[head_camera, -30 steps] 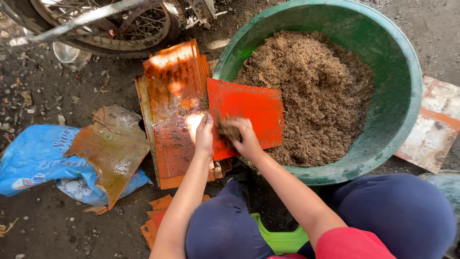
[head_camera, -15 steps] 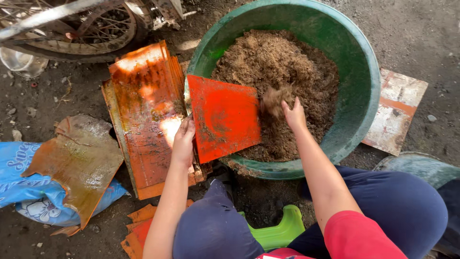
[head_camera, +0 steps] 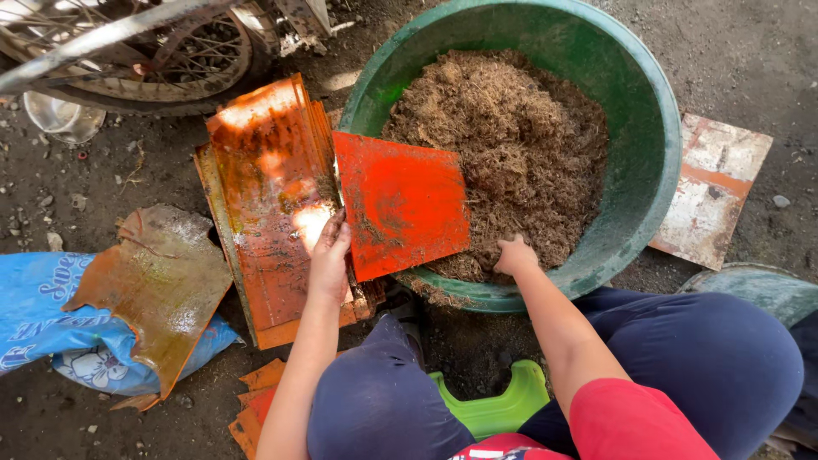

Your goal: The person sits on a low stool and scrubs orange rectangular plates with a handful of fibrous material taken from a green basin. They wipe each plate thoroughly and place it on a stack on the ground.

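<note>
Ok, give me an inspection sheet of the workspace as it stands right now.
Surface: bare dirt ground, gritty with small stones.
Job's things: green basin filled with brown fibre; orange sheet propped on the basin rim; stack of orange sheets beside it.
Clutter: crumpled brown sheet on a blue sack; worn board right of the basin; more orange pieces near the knees.
Grips: left hand holds the propped sheet's edge; right hand is closed in the fibre.
Cables: nothing seen.
Surroundings: spoked wheel at top left; clear bowl; green stool under the person.
</note>
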